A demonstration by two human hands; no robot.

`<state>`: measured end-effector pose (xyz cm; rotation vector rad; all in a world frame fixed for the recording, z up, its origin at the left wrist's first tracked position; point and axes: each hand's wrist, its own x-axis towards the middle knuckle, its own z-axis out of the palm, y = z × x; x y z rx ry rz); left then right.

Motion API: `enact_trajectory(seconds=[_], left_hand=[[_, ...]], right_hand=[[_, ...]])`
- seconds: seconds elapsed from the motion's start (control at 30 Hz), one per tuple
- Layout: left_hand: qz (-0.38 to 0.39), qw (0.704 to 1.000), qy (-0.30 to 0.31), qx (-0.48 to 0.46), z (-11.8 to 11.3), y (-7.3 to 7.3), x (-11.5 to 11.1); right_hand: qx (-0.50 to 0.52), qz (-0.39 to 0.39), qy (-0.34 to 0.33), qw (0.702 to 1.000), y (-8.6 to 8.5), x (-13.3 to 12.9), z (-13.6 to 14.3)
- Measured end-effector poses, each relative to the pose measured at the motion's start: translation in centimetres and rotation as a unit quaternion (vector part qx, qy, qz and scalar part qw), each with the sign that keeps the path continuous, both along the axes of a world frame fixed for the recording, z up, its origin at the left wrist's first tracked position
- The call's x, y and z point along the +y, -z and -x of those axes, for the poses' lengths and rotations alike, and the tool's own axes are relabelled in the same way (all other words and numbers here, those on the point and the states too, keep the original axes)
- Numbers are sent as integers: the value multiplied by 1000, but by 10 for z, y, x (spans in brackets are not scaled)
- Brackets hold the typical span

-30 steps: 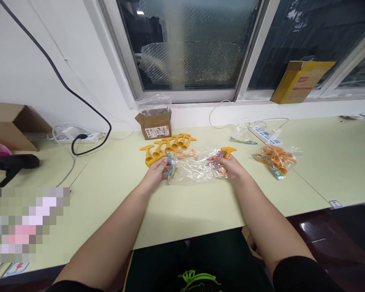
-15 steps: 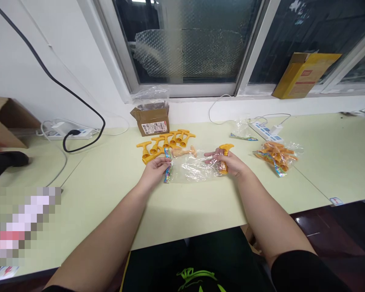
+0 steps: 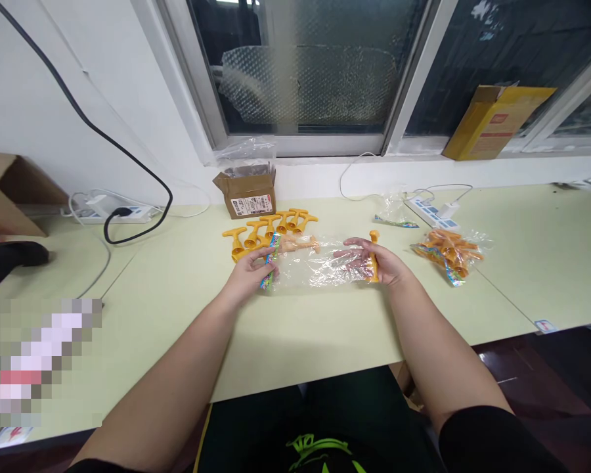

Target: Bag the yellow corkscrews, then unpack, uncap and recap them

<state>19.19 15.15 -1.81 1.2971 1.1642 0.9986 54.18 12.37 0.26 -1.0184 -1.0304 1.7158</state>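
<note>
My left hand point(image 3: 246, 276) pinches the printed blue-green strip point(image 3: 270, 261) at one end of a clear plastic bag point(image 3: 310, 270). At the bag's other end, my right hand point(image 3: 387, 264) holds an orange T-shaped plastic piece point(image 3: 373, 261), seen nearly edge-on. The fingers of that hand stretch left and show through the film; whether they are inside or behind it is unclear. Another T-shaped piece point(image 3: 298, 244) shows paler through the bag's upper edge. Several more orange T-shaped pieces point(image 3: 282, 223) lie in a cluster behind my left hand, partly hidden by it.
A bag filled with orange pieces point(image 3: 450, 253) lies to the right. Behind it are a power strip point(image 3: 431, 213) and another clear bag point(image 3: 394, 211). An open cardboard box point(image 3: 251, 196) stands by the wall. On the left, a black cable point(image 3: 142, 172) runs to another power strip point(image 3: 91, 213).
My right hand has shifted slightly right and turned the orange piece from a broad side view to nearly edge-on. My left hand has tilted the bag's printed strip.
</note>
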Motion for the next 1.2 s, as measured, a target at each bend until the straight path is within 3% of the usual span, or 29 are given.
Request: enact_trajectory(seconds=[0.1,0.17,0.23,0.3,0.37,0.47,0.57,0.67,0.8,0.93,1.07,1.2], left_hand=[[-97,992,-30,79,9,-7,0],[-227,957,-35,178,14,-15,-4],[-326,905,28,273,14,-21,-12],[-356,866,117,332,7,-24,-22],[-363,841,154,370,-5,-22,-28],[-389,826,140,384,-24,-15,-28],[-403,840,115,344,-29,-14,-23],[-382,875,85,286,-21,-19,-23],[-312,931,37,184,-5,-32,-30],[-205,977,28,48,11,-53,-31],[-58,987,148,33,30,-71,-20],[46,944,297,132,44,-72,2]], right_hand=[[-2,-3,-53,999,-6,-5,-4],[1,-4,-81,997,-9,-9,-3],[10,-2,-94,995,-10,-11,2],[25,-3,-100,995,-10,-12,9],[40,-9,-111,993,-9,-12,17],[55,-27,-124,990,-10,-12,27],[56,-58,-88,993,-13,-16,29],[49,-121,5,991,-21,-23,21],[-8,-228,146,963,-39,-36,-4],[-46,-262,205,942,-66,-40,-23],[17,-212,158,964,-78,-23,-25],[49,-100,104,988,-56,2,-18]])
